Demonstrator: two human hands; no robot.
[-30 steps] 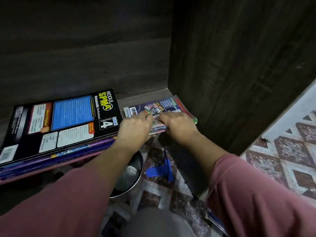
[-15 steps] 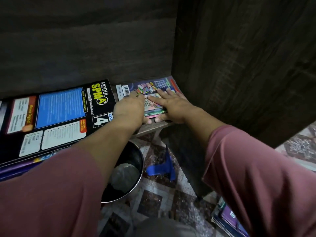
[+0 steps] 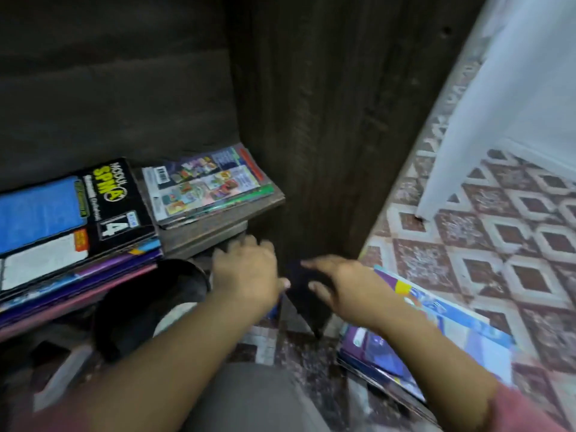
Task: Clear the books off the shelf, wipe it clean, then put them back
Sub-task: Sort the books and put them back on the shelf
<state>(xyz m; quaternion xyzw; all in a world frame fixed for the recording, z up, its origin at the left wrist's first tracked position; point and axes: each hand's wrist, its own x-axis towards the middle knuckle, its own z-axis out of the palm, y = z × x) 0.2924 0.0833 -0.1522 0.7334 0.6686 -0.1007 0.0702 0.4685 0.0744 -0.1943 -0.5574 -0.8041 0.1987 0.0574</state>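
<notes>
Below the shelf point(image 3: 218, 225) edge we log both hands empty: left hand point(image 3: 246, 271) grip loosely spread, right hand point(image 3: 341, 286) grip spread. Black-covered book stack point(image 3: 71, 213) and small book stack point(image 3: 202, 185) lie on the shelf (more books point(image 3: 436, 332) on floor point(image 3: 498, 244)).

A large stack of books point(image 3: 62, 219) lay on the shelf point(image 3: 218, 221) at the left of the frame. Just right of it, at centre, a smaller stack of booklets point(image 3: 205, 185) lay on the shelf's right end, beside the upright side panel point(image 3: 311, 120). A bowl point(image 3: 149, 300) sat below the shelf's front edge. At lower right, a pile of books point(image 3: 436, 332) lay on the floor point(image 3: 498, 244).
</notes>
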